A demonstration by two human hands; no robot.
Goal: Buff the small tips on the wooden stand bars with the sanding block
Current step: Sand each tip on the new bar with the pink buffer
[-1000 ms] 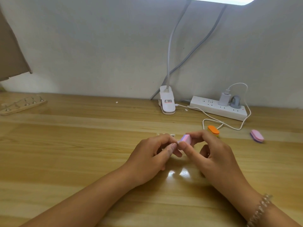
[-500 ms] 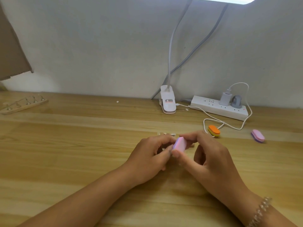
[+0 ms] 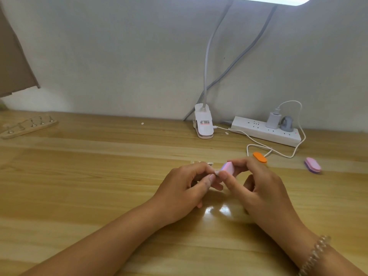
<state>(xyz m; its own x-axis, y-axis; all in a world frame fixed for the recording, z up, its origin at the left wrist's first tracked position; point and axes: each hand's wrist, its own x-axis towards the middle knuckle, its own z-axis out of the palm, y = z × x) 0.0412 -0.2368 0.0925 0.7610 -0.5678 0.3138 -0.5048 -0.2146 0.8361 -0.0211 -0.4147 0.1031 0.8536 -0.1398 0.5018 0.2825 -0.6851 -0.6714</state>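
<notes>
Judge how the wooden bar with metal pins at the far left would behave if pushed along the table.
The wooden bar lies flat and long on the table, so it would probably slide, not tip. Being thin wood, it is likely stiff and light. Its thin upright pins might snag or bend if pushed directly.
</notes>
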